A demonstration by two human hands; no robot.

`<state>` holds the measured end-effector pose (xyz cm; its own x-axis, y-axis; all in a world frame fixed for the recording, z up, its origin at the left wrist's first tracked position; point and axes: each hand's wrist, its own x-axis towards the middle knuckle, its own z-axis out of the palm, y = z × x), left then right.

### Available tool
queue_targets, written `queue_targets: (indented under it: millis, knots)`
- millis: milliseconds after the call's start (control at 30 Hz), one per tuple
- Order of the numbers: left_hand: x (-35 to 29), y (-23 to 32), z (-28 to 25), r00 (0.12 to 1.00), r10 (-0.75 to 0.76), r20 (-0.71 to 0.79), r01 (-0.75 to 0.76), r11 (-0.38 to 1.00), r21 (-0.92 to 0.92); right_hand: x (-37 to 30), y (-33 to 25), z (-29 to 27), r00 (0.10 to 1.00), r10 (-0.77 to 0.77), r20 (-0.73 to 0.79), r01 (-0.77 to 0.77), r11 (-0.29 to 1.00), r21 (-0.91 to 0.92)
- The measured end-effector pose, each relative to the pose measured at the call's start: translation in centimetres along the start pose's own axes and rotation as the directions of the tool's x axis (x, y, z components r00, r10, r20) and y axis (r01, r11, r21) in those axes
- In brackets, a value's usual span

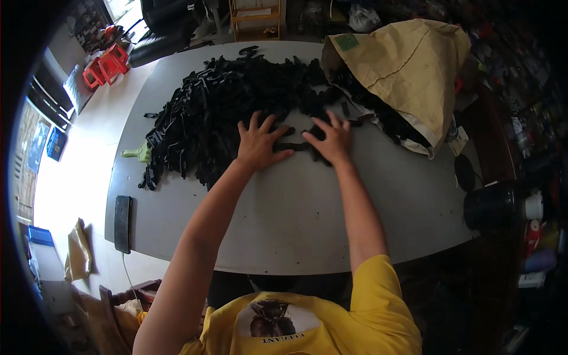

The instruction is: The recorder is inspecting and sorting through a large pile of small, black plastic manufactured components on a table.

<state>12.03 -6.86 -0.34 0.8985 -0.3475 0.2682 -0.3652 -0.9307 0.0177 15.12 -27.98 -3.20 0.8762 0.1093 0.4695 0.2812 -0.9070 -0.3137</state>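
Note:
A large heap of small black pieces, perhaps plastic parts, spreads over the far and left part of the grey table. My left hand lies with fingers spread on the heap's near edge. To its right, my right hand rests fingers apart over a few loose black pieces. Between the two hands a short black strip lies on the table. At the far right a big brown paper sack lies on its side, its mouth toward the heap, with more black pieces inside.
A smartphone with a cable lies at the table's left edge. A pale green handled tool sticks out of the heap. Beyond the right edge stands a black cylindrical container. Red stools and a black chair are beyond the table.

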Motion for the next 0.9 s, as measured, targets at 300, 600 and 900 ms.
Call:
queue_targets:
  millis: [300, 600, 900]
  knots:
    - [-7.4, 1.3, -2.3, 0.995, 0.072, 0.066, -0.061, 0.986, -0.153, -7.5, -6.3, -1.3, 0.995, -0.088, -0.053, 0.092, 0.993, 0.079]
    - [-16.4, 1.8, -5.3, 0.992, 0.122, 0.025, -0.117, 0.983, -0.143, -15.0, -11.8, -5.5, 0.993, -0.111, 0.029, 0.106, 0.986, 0.131]
    - [-19.3, 2.0, -6.0, 0.964, 0.235, -0.121, -0.256, 0.946, -0.201, -17.7, -13.2, -10.2, 0.972, -0.234, 0.011, 0.229, 0.959, 0.17]
